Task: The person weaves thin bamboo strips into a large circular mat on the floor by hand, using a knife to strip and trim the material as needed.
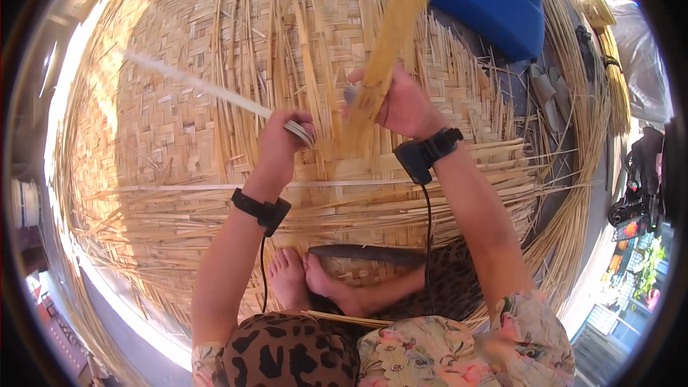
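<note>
My left hand (276, 143) is closed on thin pale strips (222, 99), one reaching toward the upper left, partly blurred. My right hand (408, 107) grips a broad yellow bamboo strip (405, 3), which slants from between my hands up past the top edge; a small grey thing at its fingers is too blurred to make out. Both hands are above a woven bamboo mat (154, 43) strewn with loose long strips (358, 197). Each wrist wears a black strapped device with a cable.
My bare feet (330, 279) rest on the mat beside a dark elongated piece (358, 251). A blue plastic container (494, 0) stands at the upper right, near sandals (548, 97). Bundles of strips (609, 72) and white plastic sheeting (634, 50) lie along the right.
</note>
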Demonstrator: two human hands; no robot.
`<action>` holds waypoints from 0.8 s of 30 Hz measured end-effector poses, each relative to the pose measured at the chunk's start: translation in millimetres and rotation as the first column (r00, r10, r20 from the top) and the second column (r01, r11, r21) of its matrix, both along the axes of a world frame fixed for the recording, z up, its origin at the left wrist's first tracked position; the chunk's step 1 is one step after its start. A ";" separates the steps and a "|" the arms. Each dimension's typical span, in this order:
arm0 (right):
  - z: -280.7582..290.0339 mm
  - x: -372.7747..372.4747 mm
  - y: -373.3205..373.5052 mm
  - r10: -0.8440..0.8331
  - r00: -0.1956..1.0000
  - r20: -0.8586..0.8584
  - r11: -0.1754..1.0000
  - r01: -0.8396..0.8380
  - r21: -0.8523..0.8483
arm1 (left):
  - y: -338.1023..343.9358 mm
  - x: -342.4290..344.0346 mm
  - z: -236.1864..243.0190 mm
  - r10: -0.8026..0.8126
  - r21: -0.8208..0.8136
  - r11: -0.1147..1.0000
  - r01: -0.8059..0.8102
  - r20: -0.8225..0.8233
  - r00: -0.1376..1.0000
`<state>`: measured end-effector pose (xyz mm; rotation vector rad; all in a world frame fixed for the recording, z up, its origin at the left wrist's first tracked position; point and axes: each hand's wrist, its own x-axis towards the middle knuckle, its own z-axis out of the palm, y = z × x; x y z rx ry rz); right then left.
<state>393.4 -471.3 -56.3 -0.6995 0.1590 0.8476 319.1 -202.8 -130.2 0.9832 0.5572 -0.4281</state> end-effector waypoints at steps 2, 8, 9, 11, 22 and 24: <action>-42.2 7.6 -16.7 0.129 0.987 0.095 0.979 -0.112 -0.169 | -17.7 16.9 29.5 -0.215 0.016 0.976 0.216 -0.011 0.976; -43.2 5.5 -13.5 0.329 0.941 0.080 0.888 -0.280 -0.364 | -21.5 47.7 70.1 -0.658 0.430 0.713 0.554 0.138 0.740; -38.0 2.2 -15.1 0.333 0.936 0.110 0.880 -0.268 -0.391 | -25.2 47.5 78.8 -0.676 0.500 0.685 0.530 0.164 0.718; -27.6 -2.5 -11.9 0.314 0.925 0.216 0.876 -0.194 -0.442 | -25.3 52.5 61.5 -0.637 0.435 0.750 0.498 0.274 0.720; -2.4 -21.1 28.8 0.814 0.343 0.470 0.219 0.568 -0.793 | -5.7 37.8 9.4 -0.528 0.258 0.832 0.491 0.103 0.843; -1.8 -20.3 17.2 0.820 0.500 0.280 0.083 0.380 -0.921 | -0.8 49.4 9.9 -0.604 0.617 0.650 0.443 0.067 0.794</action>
